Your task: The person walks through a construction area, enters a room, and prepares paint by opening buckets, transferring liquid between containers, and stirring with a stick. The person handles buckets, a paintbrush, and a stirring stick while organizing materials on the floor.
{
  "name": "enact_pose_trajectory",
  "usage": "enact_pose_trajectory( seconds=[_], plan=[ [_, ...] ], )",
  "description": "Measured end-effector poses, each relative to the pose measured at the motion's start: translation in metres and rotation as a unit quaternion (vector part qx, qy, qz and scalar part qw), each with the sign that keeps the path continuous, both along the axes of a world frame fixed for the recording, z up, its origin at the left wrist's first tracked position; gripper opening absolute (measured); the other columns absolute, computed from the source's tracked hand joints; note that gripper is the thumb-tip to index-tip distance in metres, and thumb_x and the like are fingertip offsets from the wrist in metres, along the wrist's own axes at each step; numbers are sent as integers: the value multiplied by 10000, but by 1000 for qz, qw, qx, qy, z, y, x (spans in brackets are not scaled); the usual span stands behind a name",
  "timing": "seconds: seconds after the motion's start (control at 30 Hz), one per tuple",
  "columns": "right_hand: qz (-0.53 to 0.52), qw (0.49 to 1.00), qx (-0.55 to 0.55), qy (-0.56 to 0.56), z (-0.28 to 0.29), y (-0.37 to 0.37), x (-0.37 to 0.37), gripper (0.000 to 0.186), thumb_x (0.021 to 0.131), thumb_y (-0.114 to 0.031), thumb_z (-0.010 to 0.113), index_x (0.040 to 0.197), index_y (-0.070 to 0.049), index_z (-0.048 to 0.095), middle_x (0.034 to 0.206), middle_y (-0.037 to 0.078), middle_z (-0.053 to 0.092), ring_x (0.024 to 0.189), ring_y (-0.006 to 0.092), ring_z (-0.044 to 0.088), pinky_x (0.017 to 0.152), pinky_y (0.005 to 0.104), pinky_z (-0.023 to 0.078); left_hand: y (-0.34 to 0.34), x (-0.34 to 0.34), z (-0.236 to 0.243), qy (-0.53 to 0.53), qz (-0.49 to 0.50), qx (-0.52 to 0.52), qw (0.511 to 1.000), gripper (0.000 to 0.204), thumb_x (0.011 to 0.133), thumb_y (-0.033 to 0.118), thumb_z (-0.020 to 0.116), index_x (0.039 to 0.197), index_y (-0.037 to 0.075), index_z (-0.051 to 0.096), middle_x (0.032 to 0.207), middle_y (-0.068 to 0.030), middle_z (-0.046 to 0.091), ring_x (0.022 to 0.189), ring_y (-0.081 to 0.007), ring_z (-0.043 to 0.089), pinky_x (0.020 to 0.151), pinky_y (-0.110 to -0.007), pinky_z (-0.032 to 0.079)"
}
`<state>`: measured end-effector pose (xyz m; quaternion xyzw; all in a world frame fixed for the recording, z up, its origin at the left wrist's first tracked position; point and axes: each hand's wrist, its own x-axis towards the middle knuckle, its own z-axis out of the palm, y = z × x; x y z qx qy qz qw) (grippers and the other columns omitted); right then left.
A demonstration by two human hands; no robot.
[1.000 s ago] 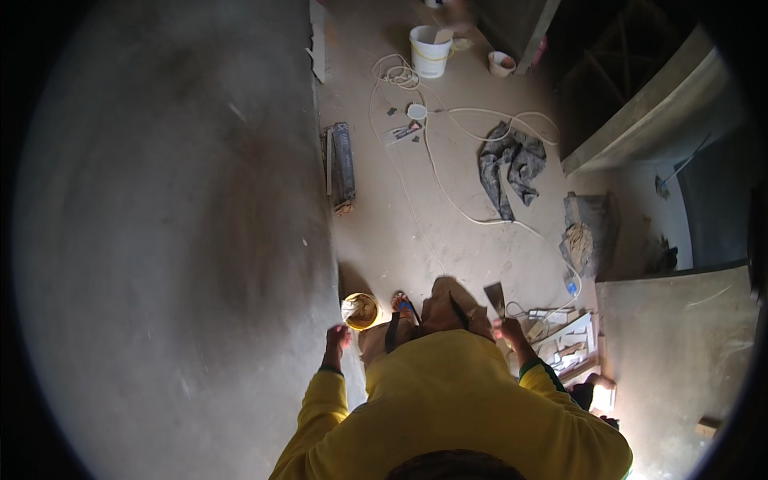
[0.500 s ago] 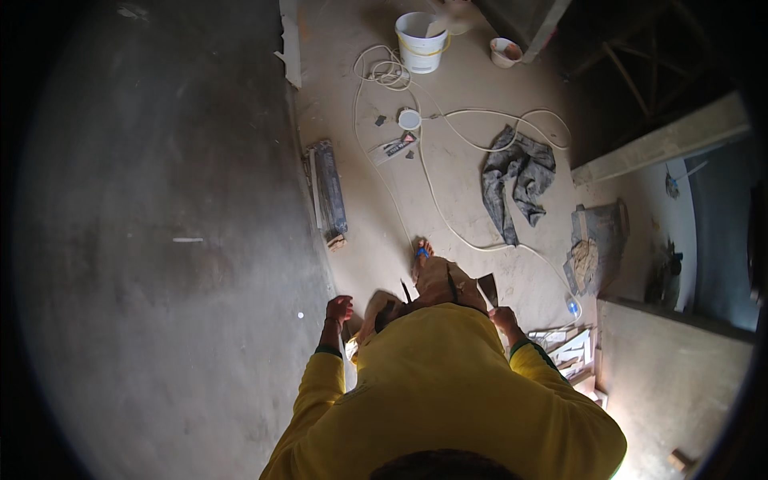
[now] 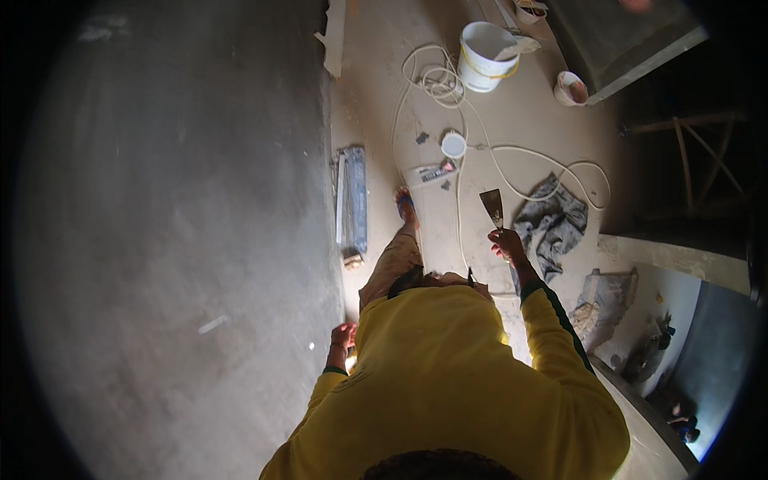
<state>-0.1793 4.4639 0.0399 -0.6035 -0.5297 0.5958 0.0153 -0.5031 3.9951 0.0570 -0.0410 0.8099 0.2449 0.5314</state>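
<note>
My right hand [image 3: 504, 244] is closed round the handle of a putty knife [image 3: 493, 206], its flat, flared blade pointing up and away from me. Behind it on the floor lies a crumpled dark grey cloth [image 3: 552, 216]. Low at my left side, my left hand [image 3: 344, 334] hangs close to the grey plastered wall [image 3: 184, 240] with its fingers curled in. No object shows in that hand. My left foot [image 3: 406, 206], in a blue-strapped sandal, is forward on the floor.
Ahead stand a white bucket [image 3: 478, 72] with a flat tool across its rim and a small stained tub [image 3: 570, 89]. A pale cable [image 3: 502, 150] loops over the floor near a white round lid [image 3: 453, 145]. Dark-wrapped long pieces [image 3: 352, 204] lie along the wall.
My right hand has swung forward and up with the putty knife. The left leg has stepped ahead, where the other foot was forward before. The bucket and cable appear further right.
</note>
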Motion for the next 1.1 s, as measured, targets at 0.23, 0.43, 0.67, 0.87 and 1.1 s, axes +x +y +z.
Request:
enact_pose_trajectory(
  seconds=[0.23,0.43,0.67,0.87,1.1],
  plan=[
    [304,883,338,-121,-56,80,-87,496,843,-513,489,900,-44,641,729,117,638,733,367,611,684,398,480,120,-177,-60,-32,118,-11,992,124,842,244,605,914,142,611,696,-18,580,545,-159,550,487,-315,491],
    [9,979,120,-166,34,150,-166,380,778,-423,597,677,-61,653,621,85,637,611,215,632,580,359,467,367,-319,19,81,-34,164,983,229,884,279,552,1049,134,617,835,10,604,647,-101,552,590,-254,475],
    [55,989,-39,-129,14,253,-178,284,753,-274,690,655,-15,626,565,69,605,488,153,593,487,305,476,533,-401,12,52,-119,152,980,230,882,254,561,1067,127,614,873,5,614,669,-97,560,578,-253,470],
    [-28,977,-72,-199,-34,377,-219,308,753,-318,678,652,-31,627,553,89,600,465,173,576,488,339,459,564,-417,-28,-86,-92,30,992,179,827,115,596,997,162,626,780,25,598,603,-112,549,520,-262,464],
    [34,979,162,-123,-21,588,-324,276,754,-327,656,771,-52,656,628,72,626,530,181,596,554,340,485,727,-446,31,63,-123,126,982,204,862,165,560,1035,97,644,859,13,637,721,-106,575,610,-277,467]
  ],
)
